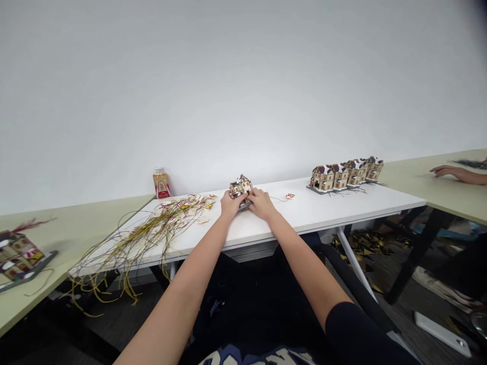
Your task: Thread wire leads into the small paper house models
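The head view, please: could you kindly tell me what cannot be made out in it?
In the head view:
Held model house, lower front: partly hidden by the fingers.
Far-left house: cut off by the left edge.
Co-worker's forearm: cut off by the right edge.
Lettering on the container: too small to read.

Toward twelve o'clock, a plain pale-grey wall [243,76]. At nine, close to the wall, an upright gold-and-red printed container [162,185] with a pale cap; farther out, a flat greenish-beige tabletop [95,213]. At three, a matching second tabletop [411,183]. Toward four, low down, loose black-and-gold pointed scraps [367,243] and, farther out, a flat white oblong slab [441,332].
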`<state>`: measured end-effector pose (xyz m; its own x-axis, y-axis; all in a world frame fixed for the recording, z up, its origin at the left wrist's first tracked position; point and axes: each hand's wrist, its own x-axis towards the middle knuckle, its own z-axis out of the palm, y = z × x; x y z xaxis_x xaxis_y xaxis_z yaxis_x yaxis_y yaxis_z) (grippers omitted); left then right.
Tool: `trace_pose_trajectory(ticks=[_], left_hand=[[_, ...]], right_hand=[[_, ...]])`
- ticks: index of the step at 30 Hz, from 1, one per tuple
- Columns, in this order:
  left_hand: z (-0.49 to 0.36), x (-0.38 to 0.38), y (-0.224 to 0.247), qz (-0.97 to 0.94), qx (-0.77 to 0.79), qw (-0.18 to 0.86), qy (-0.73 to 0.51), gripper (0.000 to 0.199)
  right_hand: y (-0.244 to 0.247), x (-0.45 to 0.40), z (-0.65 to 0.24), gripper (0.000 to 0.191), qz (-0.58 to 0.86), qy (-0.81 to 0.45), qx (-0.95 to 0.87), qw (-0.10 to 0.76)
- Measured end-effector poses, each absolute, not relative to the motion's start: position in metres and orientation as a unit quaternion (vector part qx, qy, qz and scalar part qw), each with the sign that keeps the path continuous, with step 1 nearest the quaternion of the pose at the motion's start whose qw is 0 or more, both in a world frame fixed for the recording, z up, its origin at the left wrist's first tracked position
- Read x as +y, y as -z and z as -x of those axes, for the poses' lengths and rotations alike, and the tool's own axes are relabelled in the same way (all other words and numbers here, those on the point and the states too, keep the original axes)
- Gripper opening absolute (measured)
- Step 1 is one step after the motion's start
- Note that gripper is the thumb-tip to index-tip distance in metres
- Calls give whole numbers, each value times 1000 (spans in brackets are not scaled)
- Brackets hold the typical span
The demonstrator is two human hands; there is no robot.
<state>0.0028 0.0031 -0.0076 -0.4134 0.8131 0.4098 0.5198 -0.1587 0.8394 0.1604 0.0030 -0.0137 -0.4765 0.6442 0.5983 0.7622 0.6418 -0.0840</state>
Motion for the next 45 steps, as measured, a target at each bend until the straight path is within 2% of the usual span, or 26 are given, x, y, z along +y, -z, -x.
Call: trace_pose_trajectory(ticks=[12, 24, 31, 35, 45], left_hand=[[-2, 6, 7, -502, 645, 159, -555, 54], [0, 6, 5, -481, 665, 165, -546, 51], [2, 7, 5, -482, 671, 162, -539, 51], [4, 8, 6, -482, 671, 168, -537, 47], [5, 12, 7, -474, 676, 170, -538, 35]], right_hand=[[15, 3, -160, 28, 418, 99, -852, 299], [15, 7, -159, 27, 400, 117, -857, 302], [14, 8, -159, 30, 398, 163, -847, 313], [11, 4, -159, 36, 382, 181, -850, 315], [7, -3, -157, 33, 327, 195, -865, 328]])
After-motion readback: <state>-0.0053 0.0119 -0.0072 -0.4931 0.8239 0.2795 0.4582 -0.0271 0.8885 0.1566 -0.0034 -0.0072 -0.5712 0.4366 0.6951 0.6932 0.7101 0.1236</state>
